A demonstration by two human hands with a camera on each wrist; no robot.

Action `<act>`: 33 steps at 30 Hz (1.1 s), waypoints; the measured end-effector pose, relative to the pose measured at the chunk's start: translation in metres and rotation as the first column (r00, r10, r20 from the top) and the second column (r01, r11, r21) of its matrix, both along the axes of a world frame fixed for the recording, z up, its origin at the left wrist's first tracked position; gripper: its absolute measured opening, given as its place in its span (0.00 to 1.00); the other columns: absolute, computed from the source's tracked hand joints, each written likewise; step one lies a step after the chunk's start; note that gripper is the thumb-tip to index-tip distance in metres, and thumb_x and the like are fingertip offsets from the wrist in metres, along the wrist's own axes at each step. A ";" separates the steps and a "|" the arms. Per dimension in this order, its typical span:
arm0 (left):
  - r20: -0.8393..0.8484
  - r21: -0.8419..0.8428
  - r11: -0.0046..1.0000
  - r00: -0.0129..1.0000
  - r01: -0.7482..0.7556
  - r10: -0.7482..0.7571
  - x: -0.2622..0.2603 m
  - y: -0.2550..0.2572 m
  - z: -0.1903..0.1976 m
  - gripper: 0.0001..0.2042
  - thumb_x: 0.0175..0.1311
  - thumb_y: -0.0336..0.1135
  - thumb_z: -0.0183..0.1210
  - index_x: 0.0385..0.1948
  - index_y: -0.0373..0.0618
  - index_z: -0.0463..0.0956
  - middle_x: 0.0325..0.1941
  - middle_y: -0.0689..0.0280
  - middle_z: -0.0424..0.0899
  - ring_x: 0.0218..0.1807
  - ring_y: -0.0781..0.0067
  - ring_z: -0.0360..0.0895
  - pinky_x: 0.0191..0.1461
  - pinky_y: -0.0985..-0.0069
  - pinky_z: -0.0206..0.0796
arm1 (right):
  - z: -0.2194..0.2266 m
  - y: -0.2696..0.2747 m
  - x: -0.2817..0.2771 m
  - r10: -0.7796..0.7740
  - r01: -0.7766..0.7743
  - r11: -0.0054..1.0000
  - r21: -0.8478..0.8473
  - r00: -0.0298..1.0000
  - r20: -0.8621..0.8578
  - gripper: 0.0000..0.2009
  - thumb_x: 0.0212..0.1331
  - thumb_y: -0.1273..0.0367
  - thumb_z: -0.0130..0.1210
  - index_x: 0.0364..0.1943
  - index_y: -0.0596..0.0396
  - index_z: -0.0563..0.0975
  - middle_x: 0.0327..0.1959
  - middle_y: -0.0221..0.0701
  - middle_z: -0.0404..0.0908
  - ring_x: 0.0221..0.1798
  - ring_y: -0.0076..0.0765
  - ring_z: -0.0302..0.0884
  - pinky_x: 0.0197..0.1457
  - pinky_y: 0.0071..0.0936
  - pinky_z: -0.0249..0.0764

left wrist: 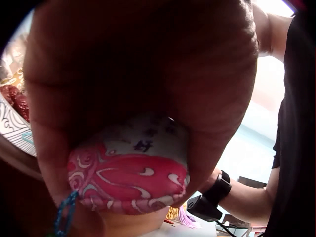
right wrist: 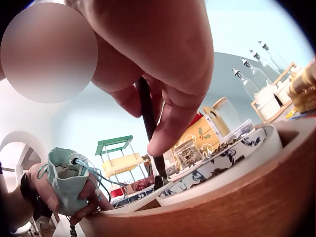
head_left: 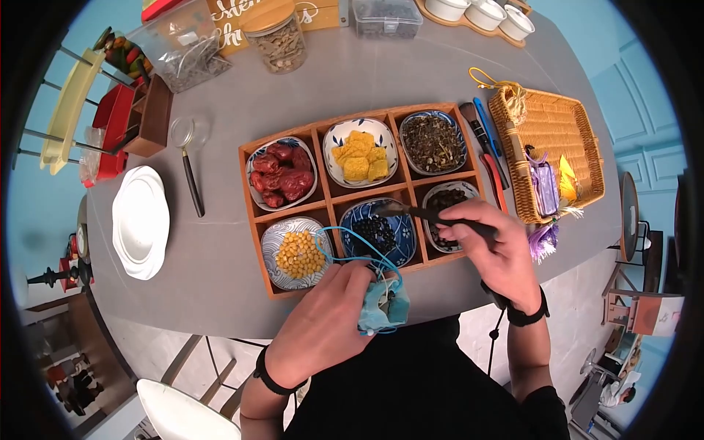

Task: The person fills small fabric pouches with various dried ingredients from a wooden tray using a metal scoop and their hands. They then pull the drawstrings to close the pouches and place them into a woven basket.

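My left hand (head_left: 319,319) grips a small light-blue drawstring pouch (head_left: 385,304) by the tray's front edge. Its underside shows a pink pattern and dark characters in the left wrist view; in the right wrist view the mouth of the pouch (right wrist: 66,170) gapes open. A blue cord loops from it over the bowls. My right hand (head_left: 499,246) pinches the dark handle of a spoon (head_left: 436,215). The spoon's tip is over the blue bowl (head_left: 408,238) of black beans (head_left: 372,235). Beneath the right fingers sits a bowl of dark dried pieces (head_left: 445,199).
The wooden tray (head_left: 246,183) also holds bowls of red dates (head_left: 282,176), yellow chunks (head_left: 358,155), dried leaves (head_left: 433,143) and yellow kernels (head_left: 299,254). A wicker basket (head_left: 554,110) stands right, white bowls (head_left: 141,220) and a small strainer (head_left: 192,180) left, jars behind.
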State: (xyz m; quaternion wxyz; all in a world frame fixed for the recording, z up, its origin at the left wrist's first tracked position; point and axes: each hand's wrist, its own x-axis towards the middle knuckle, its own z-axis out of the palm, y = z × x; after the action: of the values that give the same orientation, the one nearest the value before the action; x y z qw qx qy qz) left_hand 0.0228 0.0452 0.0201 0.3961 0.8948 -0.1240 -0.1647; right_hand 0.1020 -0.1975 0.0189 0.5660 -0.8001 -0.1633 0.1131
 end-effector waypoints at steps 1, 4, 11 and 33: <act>-0.018 0.024 1.000 1.000 0.017 -0.017 0.002 0.000 0.002 0.31 0.44 0.30 0.72 0.53 0.38 0.67 0.49 0.51 0.78 0.54 0.46 0.75 0.56 0.60 0.68 | -0.003 -0.001 0.002 0.049 -0.050 0.998 -0.028 0.999 -0.016 0.08 0.65 0.78 0.54 0.46 0.65 0.78 0.41 0.33 0.82 0.38 0.25 0.82 0.43 0.20 0.77; -0.042 0.051 0.998 0.999 0.037 -0.035 0.003 -0.001 0.004 0.32 0.44 0.31 0.72 0.54 0.38 0.66 0.50 0.50 0.77 0.54 0.46 0.74 0.57 0.60 0.68 | -0.004 0.001 -0.003 0.004 0.025 0.994 0.104 0.962 -0.271 0.07 0.67 0.76 0.53 0.45 0.65 0.78 0.39 0.33 0.82 0.38 0.26 0.83 0.43 0.20 0.79; -0.074 0.024 1.000 0.997 0.012 -0.010 0.002 -0.001 0.001 0.33 0.42 0.30 0.73 0.53 0.37 0.66 0.57 0.51 0.76 0.57 0.45 0.73 0.59 0.60 0.67 | -0.016 0.010 -0.008 -0.201 0.304 0.946 0.115 0.824 -0.531 0.12 0.70 0.69 0.50 0.43 0.68 0.78 0.30 0.40 0.84 0.31 0.30 0.84 0.37 0.24 0.82; -0.104 -0.449 0.840 0.952 -0.304 0.289 -0.011 0.000 -0.018 0.34 0.49 0.21 0.68 0.62 0.39 0.64 0.67 0.64 0.71 0.55 0.74 0.75 0.60 0.76 0.67 | 0.069 -0.001 -0.046 -0.162 0.170 0.935 0.311 0.985 -0.054 0.08 0.58 0.77 0.50 0.37 0.70 0.78 0.35 0.45 0.82 0.31 0.33 0.82 0.39 0.25 0.80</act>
State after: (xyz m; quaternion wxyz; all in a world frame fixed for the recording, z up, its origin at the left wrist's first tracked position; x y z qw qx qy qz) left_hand 0.0117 0.0451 0.0019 0.6189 0.7811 -0.0132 -0.0816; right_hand 0.0565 -0.1984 0.0880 0.6960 -0.7089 -0.1034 0.0482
